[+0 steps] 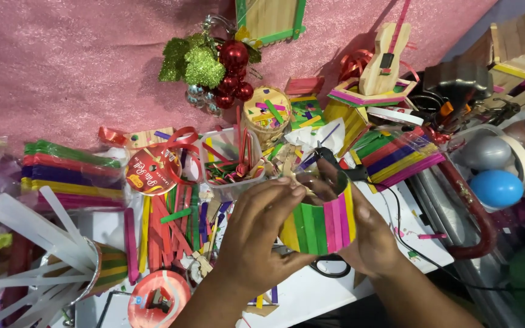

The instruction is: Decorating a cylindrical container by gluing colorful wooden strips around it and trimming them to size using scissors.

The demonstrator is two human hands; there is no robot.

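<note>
Pink glittery cloth backs a cluttered white table (311, 297) strewn with coloured craft sticks. At lower centre of the frame, the left hand (256, 234) and right hand (366, 234) cup a round stick-walled holder (320, 225) between them, each closed on one side. Its axis stands about upright, open mouth tipped toward the upper frame, both hands equally near, a black glue gun (335, 164) just above

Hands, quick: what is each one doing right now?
Left hand: closed around the left side of the colourful stick cup.
Right hand: gripping the same cup from the right and behind.
</note>
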